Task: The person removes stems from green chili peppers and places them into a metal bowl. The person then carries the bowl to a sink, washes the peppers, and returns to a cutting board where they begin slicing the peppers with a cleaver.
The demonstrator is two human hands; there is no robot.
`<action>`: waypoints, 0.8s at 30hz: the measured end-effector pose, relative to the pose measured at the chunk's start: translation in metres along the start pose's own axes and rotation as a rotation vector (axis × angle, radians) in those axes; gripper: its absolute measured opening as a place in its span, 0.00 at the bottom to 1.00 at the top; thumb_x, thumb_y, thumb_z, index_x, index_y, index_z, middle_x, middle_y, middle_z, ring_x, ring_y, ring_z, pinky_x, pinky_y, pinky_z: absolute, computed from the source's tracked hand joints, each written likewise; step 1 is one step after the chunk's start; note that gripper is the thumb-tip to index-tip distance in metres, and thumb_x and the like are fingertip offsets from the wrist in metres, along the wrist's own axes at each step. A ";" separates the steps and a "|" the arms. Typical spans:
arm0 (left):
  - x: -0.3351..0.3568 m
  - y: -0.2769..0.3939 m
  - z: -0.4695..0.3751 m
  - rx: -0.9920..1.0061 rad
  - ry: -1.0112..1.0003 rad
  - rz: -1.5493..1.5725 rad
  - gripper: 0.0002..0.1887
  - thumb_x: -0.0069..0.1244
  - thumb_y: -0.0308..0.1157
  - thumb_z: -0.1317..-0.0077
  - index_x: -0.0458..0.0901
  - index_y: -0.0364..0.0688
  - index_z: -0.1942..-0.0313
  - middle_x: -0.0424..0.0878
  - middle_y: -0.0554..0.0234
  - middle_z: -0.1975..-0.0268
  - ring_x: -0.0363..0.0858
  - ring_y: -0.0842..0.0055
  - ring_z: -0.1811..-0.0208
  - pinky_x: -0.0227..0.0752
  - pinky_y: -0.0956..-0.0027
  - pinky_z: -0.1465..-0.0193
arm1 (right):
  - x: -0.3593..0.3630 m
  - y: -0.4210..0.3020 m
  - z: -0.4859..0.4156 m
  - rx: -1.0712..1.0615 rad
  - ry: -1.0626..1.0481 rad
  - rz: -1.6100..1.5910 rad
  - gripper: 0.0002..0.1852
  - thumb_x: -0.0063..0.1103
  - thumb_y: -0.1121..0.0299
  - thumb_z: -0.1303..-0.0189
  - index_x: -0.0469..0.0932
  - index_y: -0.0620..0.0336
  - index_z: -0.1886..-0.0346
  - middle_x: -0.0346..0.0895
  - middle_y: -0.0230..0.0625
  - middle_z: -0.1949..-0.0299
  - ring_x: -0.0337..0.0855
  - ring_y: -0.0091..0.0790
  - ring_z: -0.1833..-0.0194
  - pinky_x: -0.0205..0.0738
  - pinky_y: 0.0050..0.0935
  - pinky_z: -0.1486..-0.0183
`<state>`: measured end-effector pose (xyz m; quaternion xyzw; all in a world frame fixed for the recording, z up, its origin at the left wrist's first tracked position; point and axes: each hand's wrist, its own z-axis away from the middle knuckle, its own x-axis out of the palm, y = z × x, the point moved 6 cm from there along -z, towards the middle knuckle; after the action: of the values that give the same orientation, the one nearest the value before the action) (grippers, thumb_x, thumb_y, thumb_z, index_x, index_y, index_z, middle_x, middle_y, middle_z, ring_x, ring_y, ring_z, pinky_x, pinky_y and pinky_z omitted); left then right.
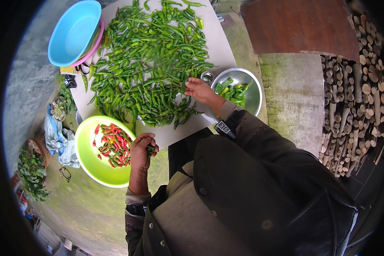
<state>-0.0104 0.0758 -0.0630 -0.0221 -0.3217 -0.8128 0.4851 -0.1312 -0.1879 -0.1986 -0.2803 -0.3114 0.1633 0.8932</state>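
Observation:
A wide layer of green chili peppers (153,54) covers much of a pale tabletop (217,41). At its lower right edge, my right hand (200,89) pinches a dark green pepper (184,82) between thumb and fingers. My left hand (143,149) is curled around green peppers (150,148), partly hidden by the fingers, at the right rim of a yellow-green basin (96,171). Red and dark chili peppers (113,144) lie inside that basin. Just right of my right hand, a metal bowl (254,99) holds several green peppers (233,91).
A blue plastic basin (72,35) sits on a pink one (99,41) at the table's upper left. A small metal container (207,77) stands beside the metal bowl. Potted plants (32,169) and a plastic sack (62,144) are at left, stacked firewood (348,108) at right.

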 end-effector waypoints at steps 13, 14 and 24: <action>0.006 0.001 -0.002 0.003 0.021 0.000 0.07 0.44 0.27 0.40 0.77 0.36 0.65 0.76 0.64 0.78 0.75 0.75 0.82 0.61 0.76 0.83 | 0.000 -0.012 0.002 0.053 0.078 0.831 0.10 0.52 0.73 0.43 0.76 0.67 0.58 0.80 0.45 0.66 0.82 0.39 0.65 0.79 0.32 0.62; 0.007 0.002 -0.002 0.005 0.019 0.000 0.07 0.44 0.27 0.40 0.77 0.36 0.64 0.76 0.64 0.78 0.76 0.75 0.82 0.61 0.76 0.83 | 0.003 -0.010 0.004 -0.017 0.045 1.075 0.10 0.53 0.74 0.45 0.76 0.67 0.60 0.79 0.48 0.67 0.82 0.43 0.66 0.78 0.34 0.62; 0.014 0.000 -0.004 -0.002 0.020 -0.015 0.07 0.44 0.27 0.40 0.77 0.36 0.64 0.76 0.64 0.78 0.76 0.75 0.82 0.61 0.76 0.83 | 0.022 0.004 0.011 -0.313 0.191 1.547 0.14 0.63 0.65 0.53 0.75 0.63 0.65 0.78 0.49 0.70 0.79 0.52 0.63 0.74 0.46 0.62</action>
<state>-0.0172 0.0629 -0.0613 -0.0121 -0.3164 -0.8169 0.4821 -0.1222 -0.1699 -0.1840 -0.5519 0.0301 0.6670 0.4996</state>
